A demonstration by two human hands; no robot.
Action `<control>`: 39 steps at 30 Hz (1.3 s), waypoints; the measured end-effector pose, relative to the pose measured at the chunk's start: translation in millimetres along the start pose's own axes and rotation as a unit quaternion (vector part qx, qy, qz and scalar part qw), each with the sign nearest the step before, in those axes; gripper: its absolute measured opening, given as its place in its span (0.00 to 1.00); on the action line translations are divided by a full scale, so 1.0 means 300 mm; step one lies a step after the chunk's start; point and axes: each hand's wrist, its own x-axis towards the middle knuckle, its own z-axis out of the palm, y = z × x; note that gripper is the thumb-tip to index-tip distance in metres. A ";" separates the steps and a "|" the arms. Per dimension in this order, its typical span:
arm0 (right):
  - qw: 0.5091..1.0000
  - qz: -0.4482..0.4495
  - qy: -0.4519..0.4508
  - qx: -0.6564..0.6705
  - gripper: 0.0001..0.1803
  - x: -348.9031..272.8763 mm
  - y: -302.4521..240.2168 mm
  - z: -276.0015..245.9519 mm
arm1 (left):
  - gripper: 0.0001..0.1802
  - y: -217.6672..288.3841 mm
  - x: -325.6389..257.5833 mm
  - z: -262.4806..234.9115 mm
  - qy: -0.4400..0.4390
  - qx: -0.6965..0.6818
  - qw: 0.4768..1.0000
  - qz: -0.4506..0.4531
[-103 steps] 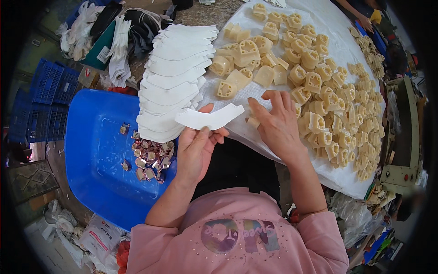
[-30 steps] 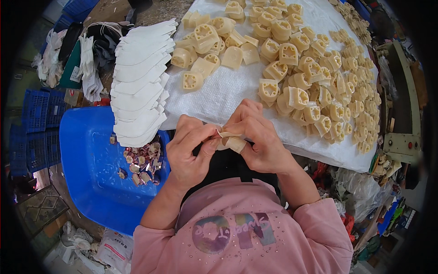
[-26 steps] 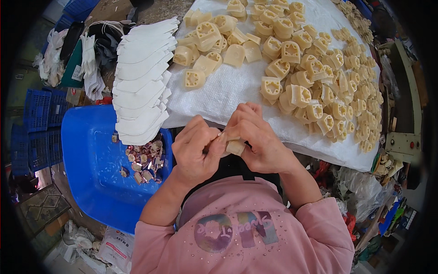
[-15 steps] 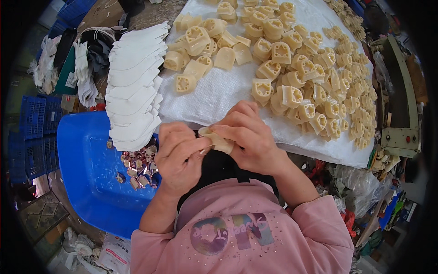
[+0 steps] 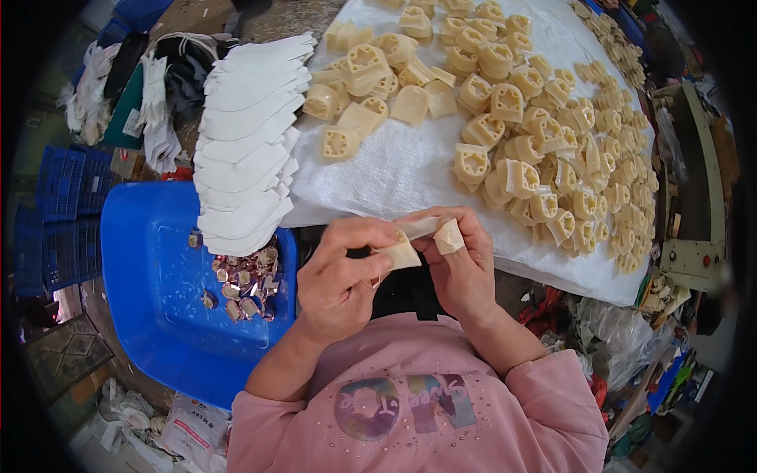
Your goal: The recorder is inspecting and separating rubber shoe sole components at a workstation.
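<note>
In front of my chest, my left hand (image 5: 343, 272) pinches a small cream, flat-sided piece (image 5: 404, 251) between thumb and fingers. My right hand (image 5: 465, 264) is closed close beside it, its fingers curled around a pale strip (image 5: 419, 229) that reaches toward my left fingertips. Whether strip and piece are joined I cannot tell. A cream, angular cover or scrap (image 5: 449, 236) sits at my right thumb. Beyond my hands, many cream rubbery moulds (image 5: 505, 102) with flower-shaped hollows lie piled on a white woven sheet (image 5: 378, 177).
Overlapping white cut pieces (image 5: 244, 142) hang along the sheet's left side. Lower left stands a blue tub (image 5: 158, 292) with small shiny reddish pieces (image 5: 244, 288) inside. Blue crates (image 5: 67, 189) stand farther left. Clear plastic bags (image 5: 623, 331) and a grey-green metal frame (image 5: 698, 181) are at right.
My hands have moved slightly nearer my body and farther apart. My right hand has turned, so its thumb now shows with the cream cover or scrap on it. The view has shifted a little.
</note>
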 end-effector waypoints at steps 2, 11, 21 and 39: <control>1.000 -0.001 -0.005 0.013 0.13 -0.009 -0.003 -0.010 | 0.15 -0.009 0.001 -0.013 -0.072 0.051 0.995 0.050; 0.994 -0.030 -0.021 -0.104 0.14 -0.022 -0.018 0.013 | 0.09 0.015 0.033 0.033 -0.115 0.282 0.946 0.114; 0.955 -0.046 -0.143 -0.255 0.16 0.073 -0.069 -0.078 | 0.12 -0.007 0.013 0.006 -0.089 0.122 0.988 -0.026; 0.972 -0.013 -0.107 -0.207 0.18 0.110 0.000 -0.069 | 0.07 0.007 0.011 0.029 -0.089 -0.020 0.986 -0.141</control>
